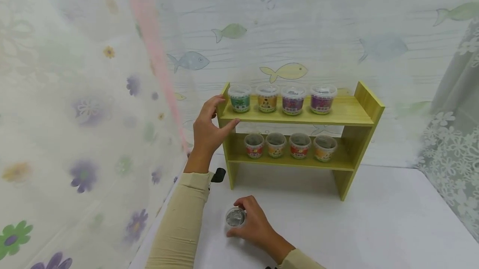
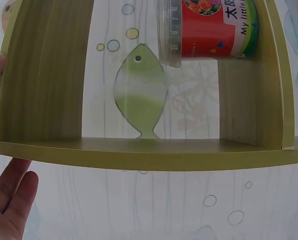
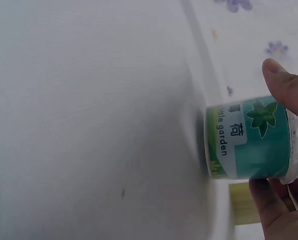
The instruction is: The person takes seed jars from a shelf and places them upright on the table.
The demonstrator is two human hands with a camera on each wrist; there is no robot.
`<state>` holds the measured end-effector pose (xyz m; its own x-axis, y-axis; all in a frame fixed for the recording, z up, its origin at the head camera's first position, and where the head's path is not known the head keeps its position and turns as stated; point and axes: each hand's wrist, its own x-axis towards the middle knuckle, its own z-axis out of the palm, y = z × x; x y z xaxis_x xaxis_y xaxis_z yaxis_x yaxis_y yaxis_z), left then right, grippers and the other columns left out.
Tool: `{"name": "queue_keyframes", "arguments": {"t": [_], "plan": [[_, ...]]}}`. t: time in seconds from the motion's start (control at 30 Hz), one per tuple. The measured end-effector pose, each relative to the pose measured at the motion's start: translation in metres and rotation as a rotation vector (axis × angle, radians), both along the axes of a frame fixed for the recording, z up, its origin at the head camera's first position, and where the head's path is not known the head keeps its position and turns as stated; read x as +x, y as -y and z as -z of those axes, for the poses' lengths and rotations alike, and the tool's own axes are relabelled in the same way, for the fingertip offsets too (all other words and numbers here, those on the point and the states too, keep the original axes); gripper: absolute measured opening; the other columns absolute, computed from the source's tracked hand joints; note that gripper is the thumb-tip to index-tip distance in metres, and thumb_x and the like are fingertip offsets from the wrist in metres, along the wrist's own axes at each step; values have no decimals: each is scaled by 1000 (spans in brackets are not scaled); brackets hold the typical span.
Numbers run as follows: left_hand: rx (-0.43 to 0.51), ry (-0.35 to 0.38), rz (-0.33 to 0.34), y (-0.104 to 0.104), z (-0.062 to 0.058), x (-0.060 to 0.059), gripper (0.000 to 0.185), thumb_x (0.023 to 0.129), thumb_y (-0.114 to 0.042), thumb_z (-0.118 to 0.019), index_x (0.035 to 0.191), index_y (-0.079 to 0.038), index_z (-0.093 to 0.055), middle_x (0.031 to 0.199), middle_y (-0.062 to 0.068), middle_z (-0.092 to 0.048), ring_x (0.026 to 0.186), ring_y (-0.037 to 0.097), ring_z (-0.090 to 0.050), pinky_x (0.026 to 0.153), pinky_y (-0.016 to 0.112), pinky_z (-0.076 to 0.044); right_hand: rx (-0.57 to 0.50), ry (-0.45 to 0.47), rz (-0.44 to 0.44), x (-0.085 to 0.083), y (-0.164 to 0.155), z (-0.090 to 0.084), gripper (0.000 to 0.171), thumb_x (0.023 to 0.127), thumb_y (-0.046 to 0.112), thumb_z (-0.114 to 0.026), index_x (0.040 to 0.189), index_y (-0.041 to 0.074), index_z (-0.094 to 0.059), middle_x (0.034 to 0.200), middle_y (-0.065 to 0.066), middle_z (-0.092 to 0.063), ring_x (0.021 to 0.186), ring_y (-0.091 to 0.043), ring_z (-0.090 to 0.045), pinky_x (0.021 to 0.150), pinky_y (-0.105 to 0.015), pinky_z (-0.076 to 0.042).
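My left hand (image 1: 210, 129) grips the upper left end of a yellow-green two-tier wooden shelf (image 1: 295, 118). Its thumb lies by the front of the upper board; in the left wrist view, fingers (image 2: 19, 195) show along the outside of the side panel (image 2: 41, 90). In front of the shelf's left side, my right hand (image 1: 254, 223) holds a small plastic cup (image 1: 235, 217) between thumb and fingers. The right wrist view shows this cup's teal label with a green leaf (image 3: 249, 140) and its clear lid (image 3: 296, 145); its base is close to the white tabletop (image 3: 114, 125).
Several lidded cups, among them a green one (image 1: 240, 102) and a purple one (image 1: 322, 103), stand on the upper tier. A red-labelled cup (image 1: 255, 149) and others fill part of the lower tier. Fish-patterned cloth (image 1: 284, 32) hangs behind, flowered cloth (image 1: 86, 136) at left.
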<state>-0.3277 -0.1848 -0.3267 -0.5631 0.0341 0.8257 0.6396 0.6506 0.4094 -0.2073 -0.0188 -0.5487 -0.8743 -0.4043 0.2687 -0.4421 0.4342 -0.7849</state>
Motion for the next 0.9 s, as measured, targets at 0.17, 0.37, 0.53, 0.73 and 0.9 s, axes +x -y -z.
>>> {"name": "queue_keyframes", "arguments": {"t": [0.17, 0.37, 0.53, 0.73, 0.9], "plan": [[1, -2, 3, -1, 0, -1, 70, 82, -39, -88, 141, -16, -58, 154, -7, -53, 123, 20, -62, 94, 49, -56, 3, -7, 2, 1, 2, 3, 79, 62, 33, -101, 125, 17, -57, 117, 5, -53, 107, -7, -52, 99, -31, -51], [0, -14, 2, 1, 1, -2, 69, 82, -39, -88, 140, -15, -59, 153, -6, -54, 125, 18, -61, 93, 46, -56, 3, -25, 0, 3, 4, 6, 79, 63, 32, -100, 126, 15, -55, 119, 4, -52, 109, -8, -53, 101, -32, -51], [-3, -24, 2, 1, 0, -1, 69, 82, -39, -87, 140, -13, -59, 153, -4, -54, 125, 19, -61, 93, 45, -56, 8, -19, 0, 2, 7, 7, 79, 64, 32, -100, 127, 16, -54, 120, 5, -51, 110, -7, -53, 101, -32, -51], [-4, -23, 8, 1, 1, -1, 68, 83, -38, -87, 140, -13, -58, 153, -4, -54, 125, 22, -62, 93, 50, -56, 29, -7, 20, -4, 10, 8, 79, 66, 32, -99, 128, 18, -52, 122, 6, -50, 110, -7, -53, 101, -32, -51], [-1, -16, 5, 0, 0, 1, 68, 83, -36, -87, 140, -12, -59, 153, -3, -54, 125, 22, -62, 94, 49, -57, 26, 6, 33, -9, 10, 9, 80, 65, 33, -99, 128, 17, -52, 121, 7, -50, 110, -7, -54, 102, -34, -51]]}}
